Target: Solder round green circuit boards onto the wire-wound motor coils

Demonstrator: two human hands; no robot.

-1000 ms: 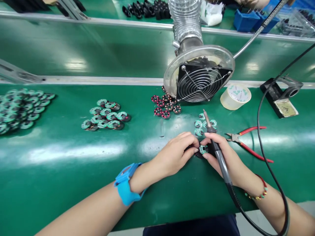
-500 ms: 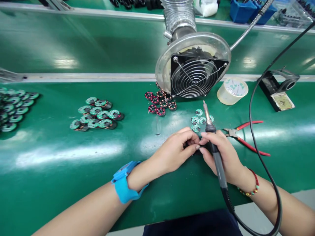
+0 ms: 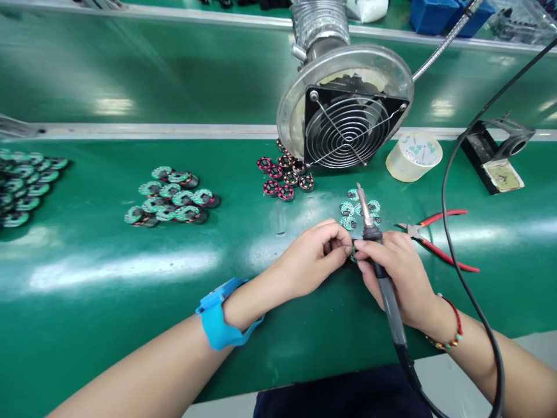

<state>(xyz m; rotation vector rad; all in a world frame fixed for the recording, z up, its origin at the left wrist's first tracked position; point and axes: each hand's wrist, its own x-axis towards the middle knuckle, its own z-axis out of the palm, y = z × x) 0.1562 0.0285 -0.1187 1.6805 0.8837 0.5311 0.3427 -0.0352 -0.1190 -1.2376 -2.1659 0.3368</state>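
Observation:
Between the fingertips of my left hand and my right hand is a small part with a green circuit board, mostly hidden by the fingers. My left hand is closed in a pinch on it. My right hand also has its fingertips at the part and holds a soldering iron, its metal tip pointing up and away. Several loose round green boards lie just beyond the hands. Beyond and to the left are several copper-wound rings, some red.
A fume fan hangs over the back of the bench. Tape, an iron stand and red-handled cutters are at the right. Board-topped parts lie in a middle group and a far-left group. A black cable crosses the right side.
The green board shows more between my fingertips, and my right hand with the iron has shifted slightly. The whole view has also moved a little.

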